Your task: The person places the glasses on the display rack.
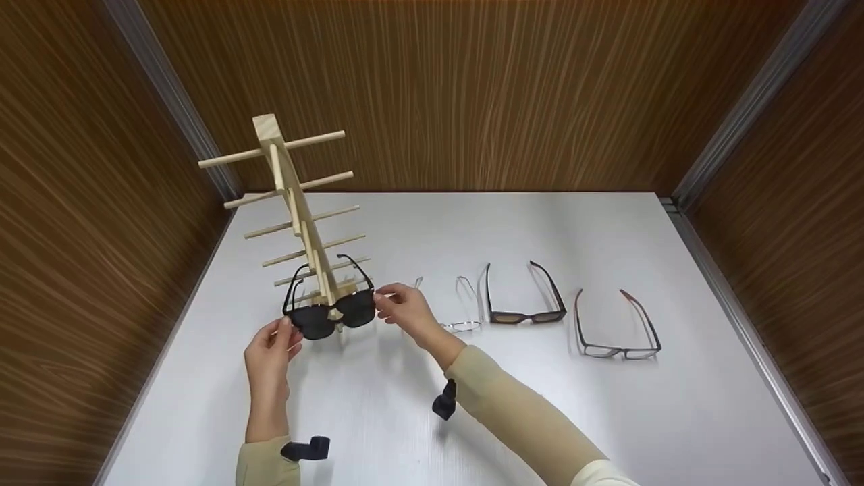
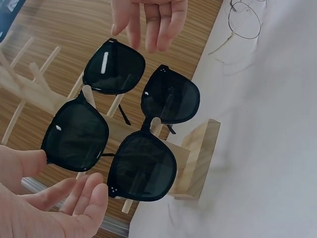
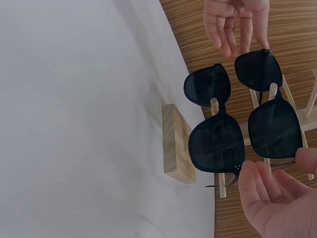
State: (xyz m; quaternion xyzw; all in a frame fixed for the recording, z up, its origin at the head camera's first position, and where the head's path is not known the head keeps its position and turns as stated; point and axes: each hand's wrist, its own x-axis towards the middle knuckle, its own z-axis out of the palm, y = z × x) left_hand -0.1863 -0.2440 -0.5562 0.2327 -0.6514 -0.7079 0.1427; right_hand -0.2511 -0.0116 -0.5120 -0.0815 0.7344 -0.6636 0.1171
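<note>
Black sunglasses [image 2: 77,134] with dark lenses are held at their two outer corners, their bridge at a peg of the wooden glasses stand [image 1: 266,128]. My left hand [image 1: 270,351] pinches the left corner, thumb at the frame edge. At the opposite corner, my right hand [image 1: 410,312] pinches the frame between thumb and fingers. A second pair of black sunglasses [image 3: 216,144] sits just below on the stand's lower peg, close to the wooden base [image 3: 176,144]. In the head view the two pairs overlap, with their temples pointing back past the stand's post.
Right of the stand on the white table [image 1: 540,412] lie thin-rimmed clear glasses [image 1: 466,326], brown-lensed sunglasses [image 1: 526,317] and dark-framed clear glasses [image 1: 621,353]. Several bare pegs [image 1: 315,140] stick out higher on the stand. Wood-grain panels [image 1: 472,94] enclose the table.
</note>
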